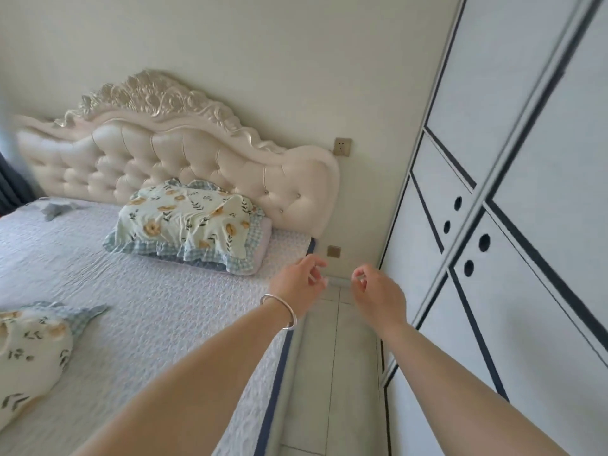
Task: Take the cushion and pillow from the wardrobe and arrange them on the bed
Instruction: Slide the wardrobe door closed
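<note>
Both hands' grip empty (297,279) (378,289), pillow (189,222) beyond, left, untouched

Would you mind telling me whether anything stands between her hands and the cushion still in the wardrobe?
Yes: the wardrobe doors are shut, hiding whatever is inside. Both the left hand and right hand are empty.

Bed (138,311) on the left, wardrobe (513,199) on the right, strip of floor (332,357) btwn them. Headboard (184,159) at far end of bed, against the wall. Pillow (187,225) on the bed, right side, touching the headboard. Cushion (29,357) on the bed at near left, well apart from pillow. Left hand (296,281) over bed's right edge; right hand (378,291) just beside it, over the floor, near the wardrobe.
</note>
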Tool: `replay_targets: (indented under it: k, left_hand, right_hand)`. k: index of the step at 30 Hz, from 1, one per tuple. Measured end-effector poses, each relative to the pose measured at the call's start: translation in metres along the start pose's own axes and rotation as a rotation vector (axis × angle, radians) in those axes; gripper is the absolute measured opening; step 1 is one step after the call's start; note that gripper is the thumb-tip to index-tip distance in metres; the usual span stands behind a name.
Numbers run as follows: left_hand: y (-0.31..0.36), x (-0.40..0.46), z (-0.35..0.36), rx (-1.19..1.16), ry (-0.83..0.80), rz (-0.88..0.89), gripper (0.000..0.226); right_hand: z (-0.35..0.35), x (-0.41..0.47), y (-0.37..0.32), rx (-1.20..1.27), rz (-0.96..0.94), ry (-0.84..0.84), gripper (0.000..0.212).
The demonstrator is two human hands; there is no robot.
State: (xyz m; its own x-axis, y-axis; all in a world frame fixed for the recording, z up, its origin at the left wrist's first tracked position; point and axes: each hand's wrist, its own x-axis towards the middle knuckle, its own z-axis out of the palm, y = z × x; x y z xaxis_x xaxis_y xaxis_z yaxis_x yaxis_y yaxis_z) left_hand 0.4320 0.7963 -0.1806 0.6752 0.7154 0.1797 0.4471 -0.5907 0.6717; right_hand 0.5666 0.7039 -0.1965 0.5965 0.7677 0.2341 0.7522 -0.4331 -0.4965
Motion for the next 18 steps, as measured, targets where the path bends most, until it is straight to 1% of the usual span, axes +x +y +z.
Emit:
replay_targets:
  k: [3, 8, 13, 18]
  left_hand:
    - [0.012, -0.039, 0.006, -0.034, -0.071, 0.078, 0.022]
    - [0.044, -0.099, 0.016, -0.110, -0.161, 0.135, 0.021]
    - [0.092, -0.155, 0.029, -0.152, -0.227, 0.256, 0.023]
    - [0.143, -0.206, 0.033, -0.235, -0.251, 0.312, 0.021]
  right_hand:
    - [-0.016, -0.060, -0.002, -0.016, 0.068, 0.055, 0.020]
    - [-0.059, -0.147, -0.002, -0.021, 0.142, 0.158, 0.015]
    - [-0.101, -0.222, 0.001, -0.060, 0.218, 0.251, 0.017]
    - [-0.136, -0.292, 0.006, -0.112, 0.258, 0.298, 0.020]
